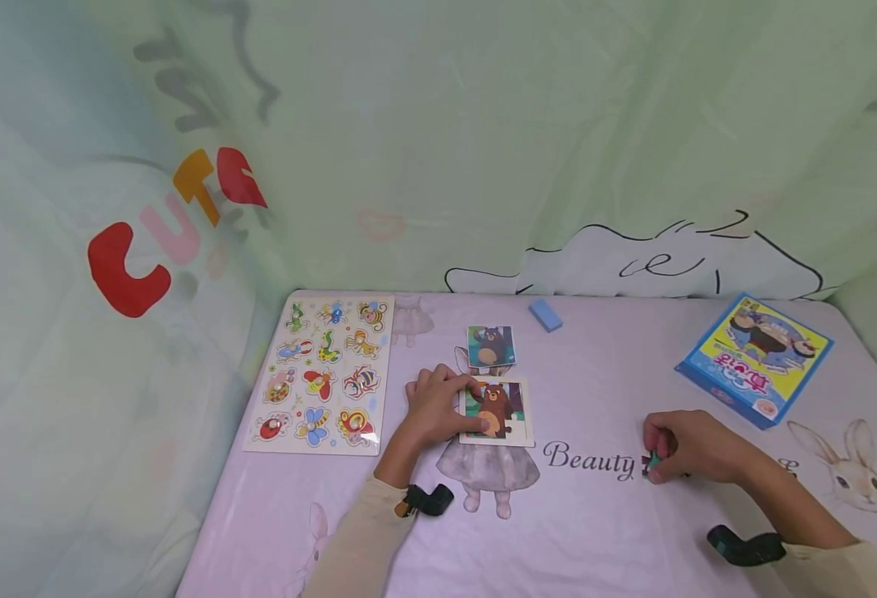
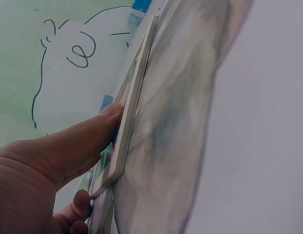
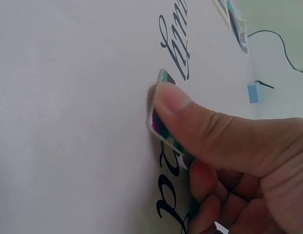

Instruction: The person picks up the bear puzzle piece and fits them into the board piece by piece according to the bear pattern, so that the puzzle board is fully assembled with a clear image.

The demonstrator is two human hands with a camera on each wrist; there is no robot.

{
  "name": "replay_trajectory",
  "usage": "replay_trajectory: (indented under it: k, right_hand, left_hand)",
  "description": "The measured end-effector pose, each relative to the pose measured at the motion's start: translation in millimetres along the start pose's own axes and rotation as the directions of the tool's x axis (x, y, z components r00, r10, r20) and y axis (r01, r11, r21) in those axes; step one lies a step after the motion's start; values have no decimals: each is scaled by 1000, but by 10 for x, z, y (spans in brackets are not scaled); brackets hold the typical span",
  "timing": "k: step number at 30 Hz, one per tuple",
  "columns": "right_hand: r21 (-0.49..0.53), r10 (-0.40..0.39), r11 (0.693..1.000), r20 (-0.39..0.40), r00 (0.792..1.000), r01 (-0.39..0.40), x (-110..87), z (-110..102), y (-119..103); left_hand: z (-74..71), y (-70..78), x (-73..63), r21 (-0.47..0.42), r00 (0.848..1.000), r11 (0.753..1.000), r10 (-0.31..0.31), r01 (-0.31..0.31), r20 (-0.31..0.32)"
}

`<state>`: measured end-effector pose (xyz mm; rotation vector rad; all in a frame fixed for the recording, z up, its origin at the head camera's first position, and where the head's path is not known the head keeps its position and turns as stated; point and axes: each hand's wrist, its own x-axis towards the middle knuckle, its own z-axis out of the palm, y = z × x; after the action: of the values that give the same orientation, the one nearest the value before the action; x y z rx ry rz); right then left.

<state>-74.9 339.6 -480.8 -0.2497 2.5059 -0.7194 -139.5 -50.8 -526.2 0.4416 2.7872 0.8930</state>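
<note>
A square bear jigsaw puzzle (image 1: 515, 399) in a pale frame lies on the table, with a bare whitish patch at its lower right. My left hand (image 1: 434, 405) rests over its left side, thumb and index finger on the picture. In the left wrist view the left thumb (image 2: 88, 134) presses straight onto the puzzle's face, close to the frame edge (image 2: 134, 107). Further right, my right hand (image 1: 696, 446) pinches a small puzzle piece (image 3: 161, 124) with green and purple on it, tilted close over the printed lettering. The right fingers partly cover the piece.
A bear picture card (image 1: 491, 345) lies just behind the puzzle. At the back is a blue block (image 1: 546, 316). An insect puzzle board (image 1: 337, 378) lies on the left, a blue and yellow box (image 1: 756, 357) at the right. A printed cloth (image 1: 580, 531) covers the table.
</note>
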Motion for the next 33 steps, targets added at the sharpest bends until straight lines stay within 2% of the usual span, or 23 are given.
replay_trajectory:
  k: [16,33]
  right_hand:
    - [12,30,999,-1,1000,-30,-2,22,38]
    - [93,-56,994,-25,998,58,12,50,-30]
  left_hand:
    - [6,-4,10,19,1000,1000,-1,1,6]
    - [14,-4,13,13,1000,1000,-9,9,13]
